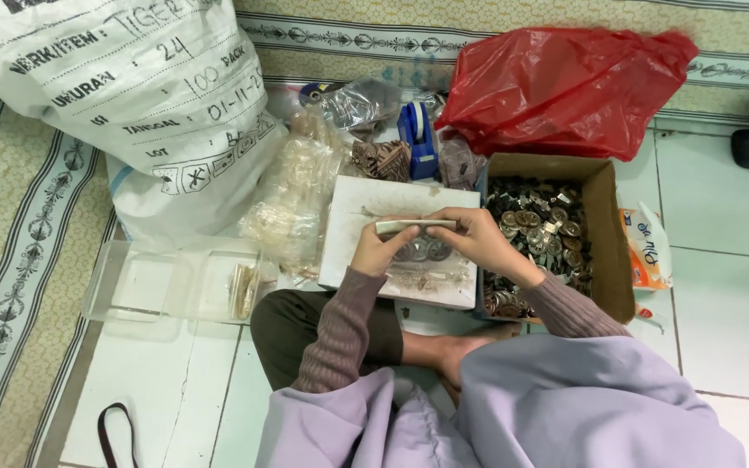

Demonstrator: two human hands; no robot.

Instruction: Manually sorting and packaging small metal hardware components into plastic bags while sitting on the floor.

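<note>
Both my hands hold one narrow pale strip [416,225] level above a white board [366,208] on my lap. My left hand [381,249] pinches the strip's left end; my right hand [477,243] grips its right end. Under the strip, two round dark metal pieces [424,251] lie on the board among small scraps. To the right of my right hand stands an open cardboard box [610,234] filled with several small metal round pieces [541,227].
A big white sack [123,95] lies at the upper left, a red plastic bag [565,87] at the upper right. Clear plastic bags [292,199], a blue tape dispenser [418,139], a clear plastic tray [153,282] and an orange-and-white packet [648,251] surround me on the tiled floor.
</note>
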